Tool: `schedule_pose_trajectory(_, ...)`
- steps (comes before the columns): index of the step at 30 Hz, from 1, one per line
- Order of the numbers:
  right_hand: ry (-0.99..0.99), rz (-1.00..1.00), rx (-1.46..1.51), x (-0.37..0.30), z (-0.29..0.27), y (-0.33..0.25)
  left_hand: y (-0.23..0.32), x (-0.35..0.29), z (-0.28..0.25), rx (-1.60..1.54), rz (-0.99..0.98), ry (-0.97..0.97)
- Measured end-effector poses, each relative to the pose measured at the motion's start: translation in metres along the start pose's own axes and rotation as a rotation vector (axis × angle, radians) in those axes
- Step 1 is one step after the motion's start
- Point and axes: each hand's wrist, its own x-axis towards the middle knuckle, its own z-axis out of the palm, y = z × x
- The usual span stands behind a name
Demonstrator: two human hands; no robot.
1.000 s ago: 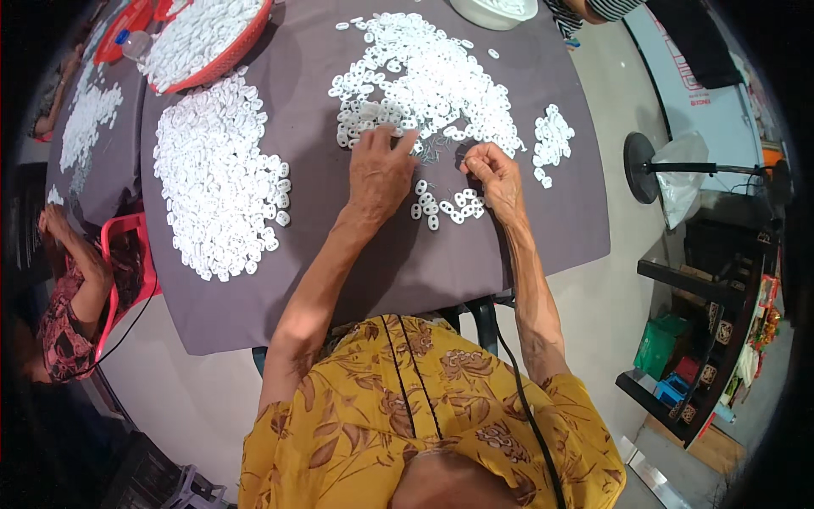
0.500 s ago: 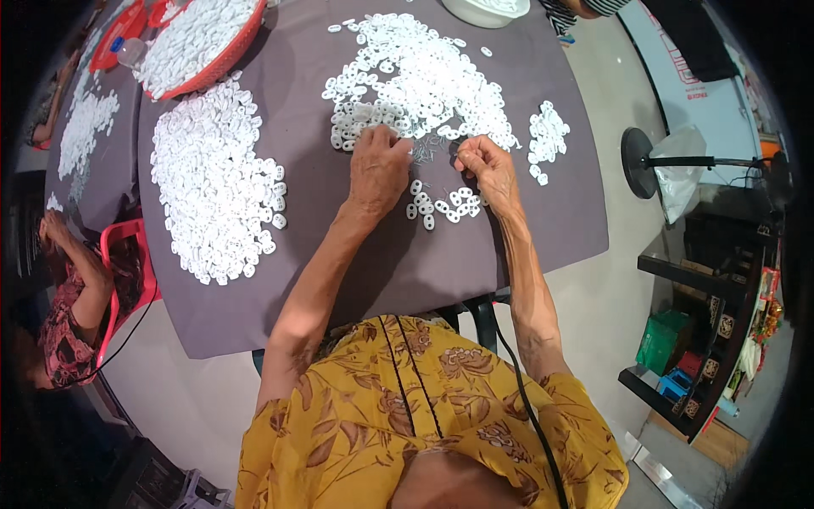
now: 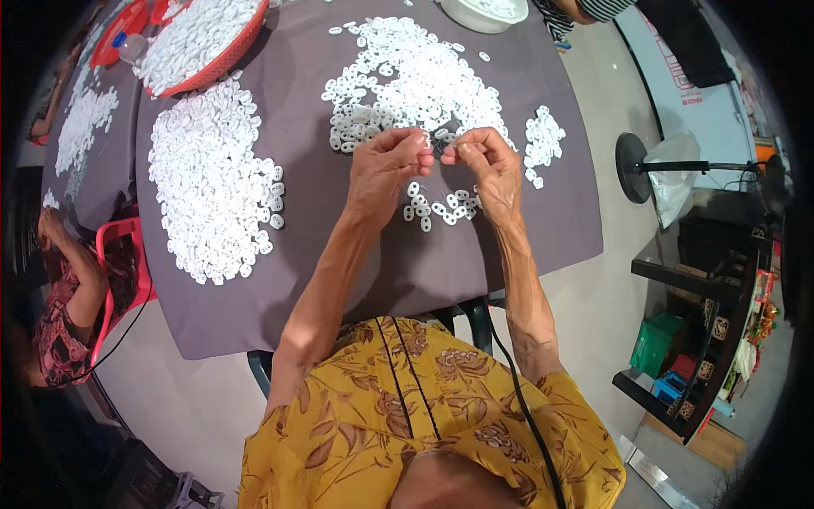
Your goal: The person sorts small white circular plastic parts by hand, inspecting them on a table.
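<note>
My left hand point(image 3: 381, 174) is closed in a pinch, with a small white plastic piece with two holes point(image 3: 427, 142) at its fingertips. Facing it, my right hand point(image 3: 494, 174) is pinched too; whatever its fingertips hold is too small to make out. The fingertips almost meet over the near edge of a large pile of white two-holed pieces point(image 3: 437, 81). Small grey metal bits point(image 3: 439, 146) show between the hands, mostly hidden. Just nearer to me lies a loose group of white pieces point(image 3: 449, 209), some with thin wire on them.
Another big heap of white pieces point(image 3: 203, 187) spreads at the left, below a red basket point(image 3: 242, 47) full of them. A small cluster point(image 3: 543, 140) lies at the right edge. A white bowl point(image 3: 483, 19) stands at the back. Someone sits at far left beside a red chair point(image 3: 106, 263).
My left hand has come off the pile's near edge and moved right with a white piece. My right hand has shifted slightly left, bringing the fingertips close together.
</note>
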Motion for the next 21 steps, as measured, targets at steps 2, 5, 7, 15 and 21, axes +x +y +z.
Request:
schedule_pose_trajectory(2,-0.040,-0.056,0.020,0.000,0.002,-0.010,0.002,-0.005,0.007,-0.144,-0.019,-0.032)
schedule_pose_trajectory(5,-0.083,-0.119,-0.019,-0.003,0.002,-0.020,0.001,-0.011,0.014,-0.174,0.004,-0.065)
schedule_pose_trajectory(7,-0.088,-0.133,-0.027,-0.006,0.002,-0.024,0.001,-0.014,0.015,-0.182,0.012,-0.067)
schedule_pose_trajectory(15,-0.091,-0.162,-0.079,-0.012,-0.001,-0.028,0.003,-0.020,0.022,-0.097,0.053,-0.062)
schedule_pose_trajectory(21,-0.101,-0.177,-0.087,-0.013,-0.001,-0.027,0.003,-0.022,0.022,-0.052,0.088,-0.087)
